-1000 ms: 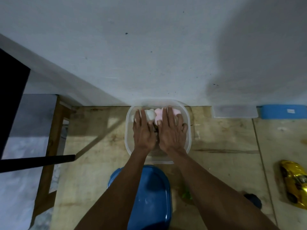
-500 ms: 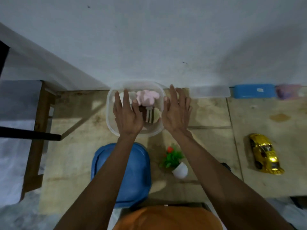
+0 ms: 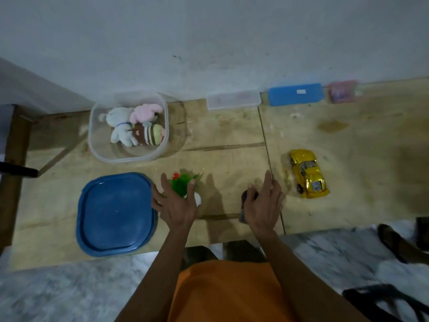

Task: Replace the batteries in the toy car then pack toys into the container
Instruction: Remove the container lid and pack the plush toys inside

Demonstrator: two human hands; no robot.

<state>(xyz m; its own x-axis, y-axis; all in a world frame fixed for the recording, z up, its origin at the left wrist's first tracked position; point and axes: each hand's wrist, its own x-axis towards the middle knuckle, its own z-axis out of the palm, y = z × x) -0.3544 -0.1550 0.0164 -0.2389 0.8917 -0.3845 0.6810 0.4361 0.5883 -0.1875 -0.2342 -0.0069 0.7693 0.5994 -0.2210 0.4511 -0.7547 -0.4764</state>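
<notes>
Reaching over a small artificial potted plant [image 3: 183,185], the person's left hand [image 3: 175,205] is spread wide, fingers apart around the green leaves and red flower without visibly closing on them. The right hand [image 3: 263,205] hovers with fingers loosely parted above a dark object [image 3: 246,198], too hidden to identify; whether it is gripped cannot be told. Just left of the left hand lies the blue container lid [image 3: 115,214] on the wooden table [image 3: 227,133]. Farther back, by the wall, the clear plastic container [image 3: 126,156] holds a white plush bunny [image 3: 121,126], a pink plush toy [image 3: 145,112] and a striped plush toy [image 3: 149,134]. The yellow toy car [image 3: 307,173] rests on its wheels to the right of the right hand, apart from it.
</notes>
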